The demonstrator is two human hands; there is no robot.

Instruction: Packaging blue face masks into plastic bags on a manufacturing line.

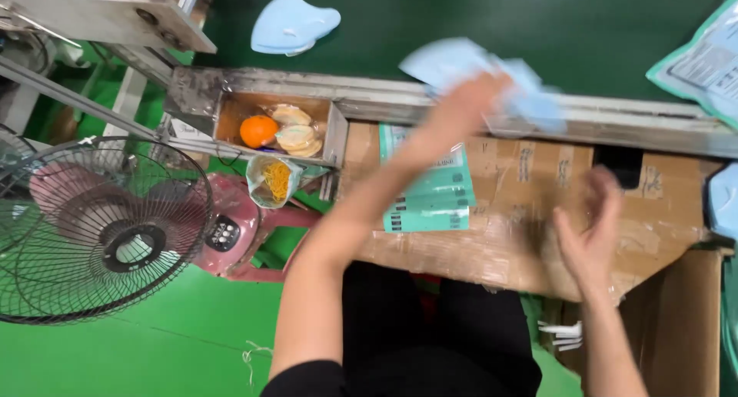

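Note:
My left hand reaches forward over the metal rail and grips light blue face masks, blurred by motion. My right hand hovers open, palm turned inward, above a taped cardboard surface. A stack of teal printed bags lies on the cardboard under my left forearm. One more blue mask lies on the dark green belt further off.
A cardboard tray at the left holds an orange and round biscuits. A pink floor fan stands on the green floor at the left. A teal packet lies at the right edge. An open carton is at lower right.

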